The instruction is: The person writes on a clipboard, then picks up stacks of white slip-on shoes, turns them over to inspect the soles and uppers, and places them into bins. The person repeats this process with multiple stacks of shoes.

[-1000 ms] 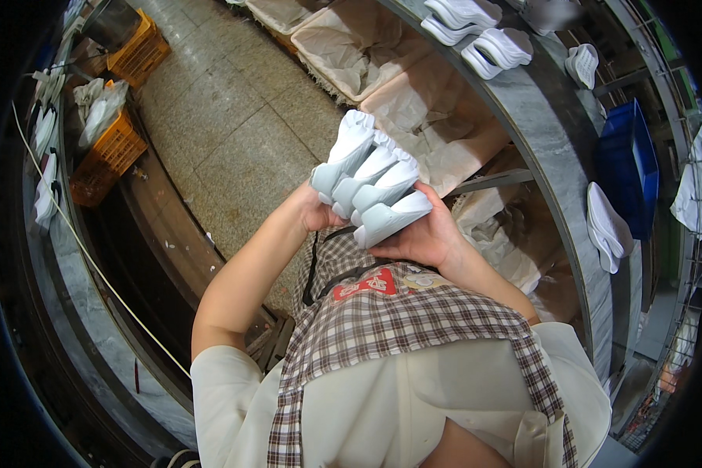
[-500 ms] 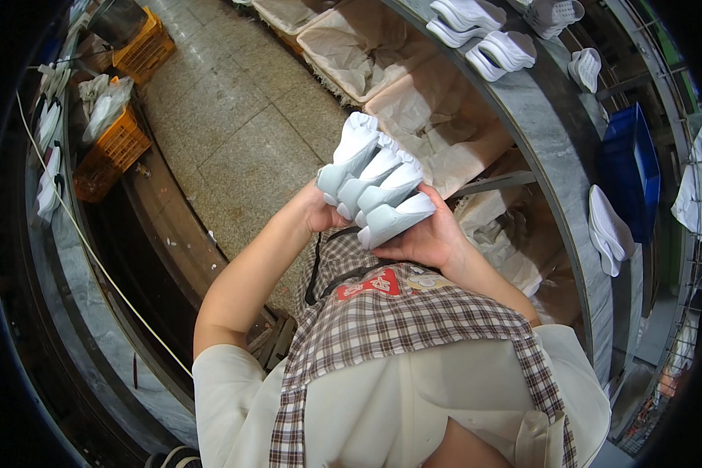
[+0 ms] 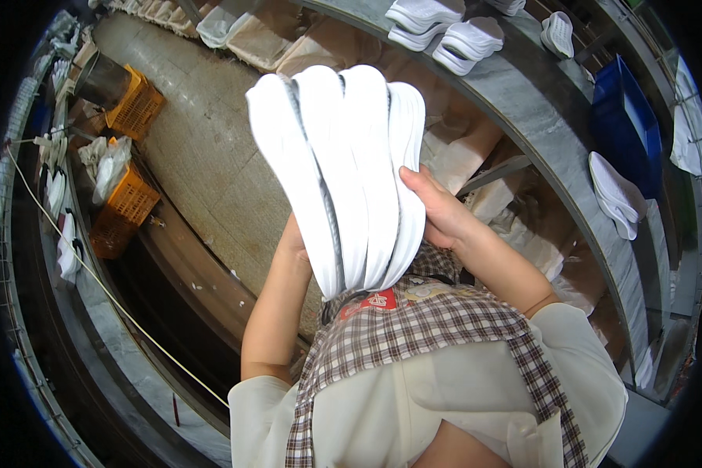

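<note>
A stack of several white shoe soles (image 3: 343,171) stands on edge in front of my chest, held up close to the camera. My right hand (image 3: 437,207) grips the stack's right side, fingers wrapped over the outer sole. My left hand (image 3: 292,246) is mostly hidden behind the stack's lower left, pressing against it. Below the hands I see my checked apron (image 3: 421,343) and pale short sleeves.
A grey curved conveyor (image 3: 554,132) runs along the right with pairs of white soles (image 3: 441,23) and more white soles (image 3: 616,195) on it. A blue crate (image 3: 628,125) sits at the far right. Orange baskets (image 3: 129,203) stand at left on a woven floor mat (image 3: 210,171). Cardboard boxes (image 3: 281,39) line the top.
Both hands lifted the stack of soles up toward the camera and turned it so the soles stand more upright; it now fills much more of the view.
</note>
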A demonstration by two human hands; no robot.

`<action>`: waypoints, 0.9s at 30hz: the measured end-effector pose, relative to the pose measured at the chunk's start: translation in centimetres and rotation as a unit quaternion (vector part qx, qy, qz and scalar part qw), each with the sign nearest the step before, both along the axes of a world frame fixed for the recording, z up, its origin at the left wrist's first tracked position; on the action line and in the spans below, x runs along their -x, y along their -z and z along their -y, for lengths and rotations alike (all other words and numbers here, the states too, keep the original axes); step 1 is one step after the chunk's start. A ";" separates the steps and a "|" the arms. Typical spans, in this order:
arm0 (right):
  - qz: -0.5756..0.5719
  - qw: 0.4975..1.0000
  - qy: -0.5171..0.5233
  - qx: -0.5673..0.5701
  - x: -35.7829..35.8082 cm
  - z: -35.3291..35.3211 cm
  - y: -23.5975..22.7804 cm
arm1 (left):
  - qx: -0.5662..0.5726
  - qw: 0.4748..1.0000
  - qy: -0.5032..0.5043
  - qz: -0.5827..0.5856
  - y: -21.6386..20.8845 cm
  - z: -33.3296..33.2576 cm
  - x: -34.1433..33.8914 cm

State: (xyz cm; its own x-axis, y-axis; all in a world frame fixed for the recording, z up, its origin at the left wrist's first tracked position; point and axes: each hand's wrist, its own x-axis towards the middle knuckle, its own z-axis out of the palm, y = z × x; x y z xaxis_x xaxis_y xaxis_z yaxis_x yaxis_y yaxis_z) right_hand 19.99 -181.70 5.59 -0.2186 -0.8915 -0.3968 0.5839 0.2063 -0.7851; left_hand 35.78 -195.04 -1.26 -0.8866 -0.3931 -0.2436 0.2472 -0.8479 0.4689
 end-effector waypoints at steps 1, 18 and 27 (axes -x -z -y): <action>-0.014 1.000 0.007 0.001 0.0 0.2 -0.4 | 0.000 1.000 -0.006 -0.014 -0.2 0.2 0.0; -0.207 0.963 -0.125 0.121 2.2 1.3 -2.2 | -0.012 0.990 -0.063 -0.125 -2.5 2.7 -0.2; -0.393 0.903 -0.110 0.137 4.7 1.6 -2.1 | -0.002 0.990 -0.067 -0.127 -2.9 2.8 0.1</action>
State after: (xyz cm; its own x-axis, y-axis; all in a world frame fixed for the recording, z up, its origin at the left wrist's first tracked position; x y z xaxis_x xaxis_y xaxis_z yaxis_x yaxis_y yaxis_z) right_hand 15.31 -183.28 7.68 -0.1431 -0.9887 0.0456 -0.2074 -0.0151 -0.9781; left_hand 35.63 -197.85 1.63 -0.8598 -0.5102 -0.0220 0.4660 -0.8016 0.3745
